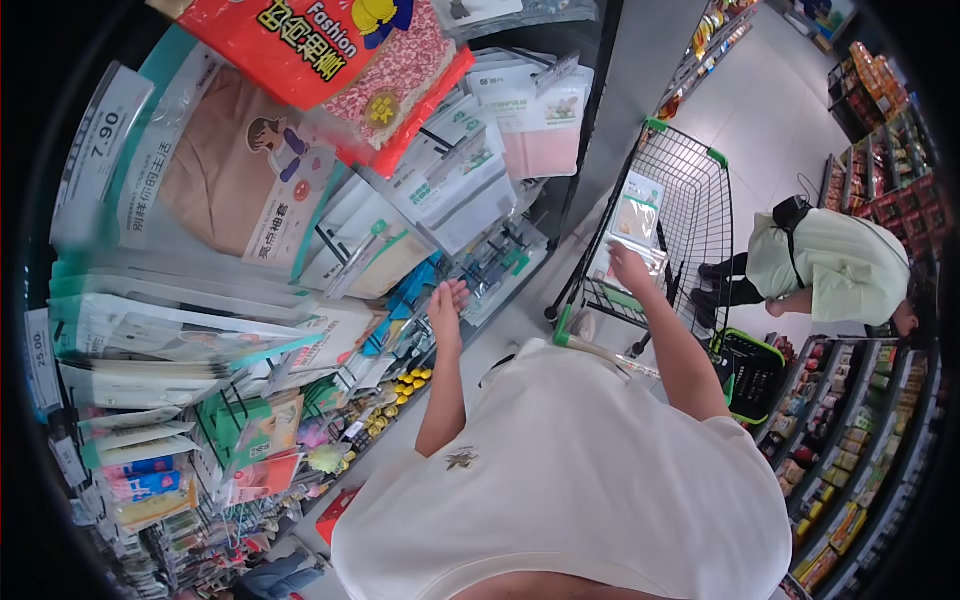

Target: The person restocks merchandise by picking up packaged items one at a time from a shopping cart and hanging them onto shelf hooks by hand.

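Note:
My left hand [447, 300] is held in front of the hanging packets on the shelf, its fingers apart and nothing in it. Over the shopping cart [690, 180], my right hand [628, 266] is at a flat clear package [637, 215] that lies in the cart; its fingers are bent and partly hidden, so a firm hold cannot be made out. A red packet [330, 50] with a pink patterned item hangs at the top left. Below it hangs a packet with tan fabric [215, 160]. White packets [535, 115] hang farther right.
At the right, a person in a pale green top [830, 265] stands beside the cart, near a black basket [755, 375] with a green rim. Stocked shelves [850, 440] line the right side. Price tags [100, 140] stick out at the far left.

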`<move>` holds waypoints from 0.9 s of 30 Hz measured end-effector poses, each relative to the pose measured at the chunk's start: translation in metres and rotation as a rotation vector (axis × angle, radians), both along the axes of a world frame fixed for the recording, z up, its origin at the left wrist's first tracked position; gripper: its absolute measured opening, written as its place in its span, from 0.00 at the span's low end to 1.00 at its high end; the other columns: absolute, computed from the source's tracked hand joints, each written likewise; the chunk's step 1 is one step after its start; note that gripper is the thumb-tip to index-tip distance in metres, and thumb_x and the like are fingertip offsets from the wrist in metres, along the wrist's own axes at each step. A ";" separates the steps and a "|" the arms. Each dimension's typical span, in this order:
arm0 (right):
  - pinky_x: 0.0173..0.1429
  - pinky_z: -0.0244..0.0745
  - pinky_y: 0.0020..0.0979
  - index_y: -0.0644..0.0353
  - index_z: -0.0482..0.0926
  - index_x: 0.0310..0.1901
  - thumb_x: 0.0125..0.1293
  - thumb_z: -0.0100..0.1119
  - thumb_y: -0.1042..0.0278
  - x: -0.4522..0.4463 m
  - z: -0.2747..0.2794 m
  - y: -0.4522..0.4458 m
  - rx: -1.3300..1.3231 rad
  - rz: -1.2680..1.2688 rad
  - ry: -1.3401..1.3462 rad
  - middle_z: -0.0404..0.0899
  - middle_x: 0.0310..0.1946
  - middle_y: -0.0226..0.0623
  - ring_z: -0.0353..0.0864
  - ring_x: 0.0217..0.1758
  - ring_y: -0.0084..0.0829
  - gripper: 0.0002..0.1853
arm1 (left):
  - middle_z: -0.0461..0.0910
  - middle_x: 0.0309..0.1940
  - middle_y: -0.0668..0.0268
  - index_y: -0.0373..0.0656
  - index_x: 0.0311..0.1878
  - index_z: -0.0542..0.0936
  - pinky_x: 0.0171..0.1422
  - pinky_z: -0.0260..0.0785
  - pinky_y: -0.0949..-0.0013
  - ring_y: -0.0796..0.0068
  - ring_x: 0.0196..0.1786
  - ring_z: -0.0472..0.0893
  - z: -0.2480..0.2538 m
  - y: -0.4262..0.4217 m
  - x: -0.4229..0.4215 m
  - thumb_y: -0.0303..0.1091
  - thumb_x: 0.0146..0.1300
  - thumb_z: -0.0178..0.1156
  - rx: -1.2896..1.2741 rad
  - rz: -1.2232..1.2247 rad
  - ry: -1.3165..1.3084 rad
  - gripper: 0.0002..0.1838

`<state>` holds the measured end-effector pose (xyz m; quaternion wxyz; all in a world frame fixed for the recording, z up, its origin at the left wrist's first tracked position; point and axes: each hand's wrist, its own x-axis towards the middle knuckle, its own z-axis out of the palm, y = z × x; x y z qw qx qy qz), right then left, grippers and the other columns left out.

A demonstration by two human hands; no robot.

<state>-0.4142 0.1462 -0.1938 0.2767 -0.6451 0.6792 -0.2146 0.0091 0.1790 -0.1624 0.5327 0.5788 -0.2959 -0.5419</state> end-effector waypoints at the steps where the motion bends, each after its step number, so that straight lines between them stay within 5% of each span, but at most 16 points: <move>1: 0.58 0.76 0.47 0.62 0.78 0.58 0.65 0.57 0.69 -0.031 -0.028 0.024 0.121 -0.088 0.078 0.82 0.48 0.58 0.82 0.53 0.54 0.20 | 0.84 0.51 0.57 0.35 0.57 0.77 0.51 0.75 0.70 0.73 0.48 0.84 -0.004 0.005 0.000 0.49 0.78 0.50 0.018 -0.007 -0.002 0.24; 2: 0.58 0.75 0.48 0.62 0.79 0.57 0.63 0.59 0.67 -0.076 -0.091 0.054 0.141 -0.090 0.111 0.81 0.50 0.60 0.82 0.54 0.55 0.21 | 0.84 0.51 0.58 0.35 0.58 0.77 0.51 0.75 0.70 0.73 0.48 0.84 -0.011 0.009 0.000 0.49 0.78 0.50 0.033 -0.028 -0.023 0.24; 3: 0.58 0.75 0.49 0.61 0.80 0.57 0.61 0.60 0.65 -0.102 -0.110 0.079 0.451 -0.167 0.183 0.80 0.52 0.60 0.81 0.55 0.56 0.21 | 0.84 0.51 0.58 0.35 0.58 0.76 0.51 0.75 0.70 0.73 0.48 0.84 -0.016 0.010 -0.001 0.49 0.78 0.50 0.048 -0.050 -0.026 0.24; 4: 0.58 0.75 0.49 0.61 0.81 0.55 0.63 0.59 0.63 -0.101 -0.068 0.113 0.475 -0.139 0.201 0.81 0.51 0.59 0.81 0.55 0.55 0.20 | 0.84 0.51 0.58 0.35 0.58 0.76 0.51 0.75 0.70 0.73 0.48 0.84 -0.020 0.011 -0.003 0.49 0.78 0.50 0.064 -0.075 -0.029 0.24; 5: 0.60 0.75 0.48 0.60 0.81 0.55 0.64 0.58 0.61 -0.125 -0.110 0.140 0.530 -0.164 0.304 0.82 0.50 0.58 0.82 0.55 0.54 0.20 | 0.84 0.51 0.58 0.35 0.59 0.76 0.51 0.75 0.70 0.73 0.48 0.84 -0.022 0.012 -0.007 0.49 0.78 0.50 0.082 -0.102 -0.033 0.24; 7: 0.60 0.75 0.47 0.60 0.81 0.55 0.66 0.57 0.59 -0.135 -0.105 0.144 0.569 -0.395 0.145 0.83 0.49 0.57 0.82 0.56 0.54 0.20 | 0.84 0.52 0.58 0.35 0.59 0.76 0.52 0.75 0.70 0.73 0.49 0.84 -0.020 0.007 -0.023 0.48 0.78 0.50 0.098 -0.177 -0.032 0.24; 8: 0.60 0.75 0.47 0.61 0.81 0.55 0.66 0.56 0.60 -0.125 -0.099 0.154 0.369 -0.544 0.061 0.83 0.48 0.58 0.81 0.57 0.55 0.20 | 0.84 0.52 0.58 0.35 0.59 0.76 0.52 0.75 0.69 0.73 0.49 0.84 -0.019 0.004 -0.032 0.48 0.78 0.50 0.109 -0.215 -0.033 0.24; 11: 0.61 0.76 0.45 0.59 0.79 0.58 0.63 0.59 0.58 -0.127 -0.121 0.156 0.557 -0.340 0.131 0.83 0.50 0.56 0.82 0.57 0.52 0.23 | 0.84 0.52 0.59 0.36 0.59 0.77 0.53 0.75 0.70 0.73 0.50 0.83 -0.025 -0.010 -0.066 0.48 0.78 0.50 0.131 -0.384 -0.061 0.23; 15: 0.62 0.76 0.44 0.58 0.80 0.57 0.62 0.61 0.56 -0.113 -0.108 0.153 0.617 -0.427 0.129 0.82 0.52 0.54 0.82 0.58 0.50 0.23 | 0.84 0.52 0.60 0.38 0.60 0.78 0.51 0.75 0.72 0.74 0.50 0.83 -0.033 -0.025 -0.128 0.48 0.77 0.52 0.101 -0.620 -0.186 0.22; 18: 0.63 0.75 0.45 0.57 0.80 0.58 0.63 0.60 0.57 -0.104 -0.100 0.154 0.605 -0.473 0.112 0.82 0.54 0.54 0.81 0.59 0.51 0.22 | 0.84 0.52 0.60 0.37 0.64 0.75 0.49 0.74 0.73 0.75 0.50 0.83 -0.088 -0.034 -0.166 0.49 0.75 0.55 -0.053 -0.818 -0.391 0.26; 21: 0.64 0.74 0.46 0.56 0.80 0.58 0.64 0.60 0.58 -0.099 -0.099 0.154 0.606 -0.474 0.093 0.81 0.54 0.54 0.81 0.59 0.51 0.22 | 0.81 0.57 0.53 0.36 0.69 0.70 0.57 0.74 0.66 0.64 0.57 0.82 -0.092 -0.028 -0.203 0.49 0.72 0.58 0.006 -0.961 -0.621 0.31; 22: 0.64 0.74 0.46 0.55 0.79 0.60 0.65 0.59 0.59 -0.096 -0.084 0.151 0.629 -0.488 0.075 0.81 0.55 0.54 0.81 0.59 0.51 0.22 | 0.76 0.62 0.46 0.37 0.75 0.62 0.68 0.68 0.58 0.50 0.66 0.76 -0.094 -0.025 -0.210 0.48 0.70 0.59 -0.160 -0.984 -0.756 0.37; 25: 0.64 0.74 0.47 0.55 0.78 0.60 0.65 0.60 0.59 -0.091 -0.076 0.147 0.658 -0.529 0.081 0.81 0.54 0.54 0.81 0.59 0.51 0.23 | 0.71 0.66 0.42 0.37 0.76 0.58 0.75 0.60 0.54 0.44 0.71 0.68 -0.078 -0.018 -0.231 0.46 0.71 0.57 -0.064 -1.033 -0.902 0.38; 27: 0.62 0.75 0.48 0.56 0.78 0.60 0.65 0.61 0.59 -0.090 -0.072 0.145 0.640 -0.472 0.106 0.83 0.52 0.54 0.81 0.57 0.51 0.23 | 0.74 0.63 0.43 0.42 0.77 0.56 0.67 0.68 0.50 0.42 0.64 0.74 -0.067 -0.021 -0.239 0.43 0.72 0.54 -0.039 -1.013 -1.000 0.35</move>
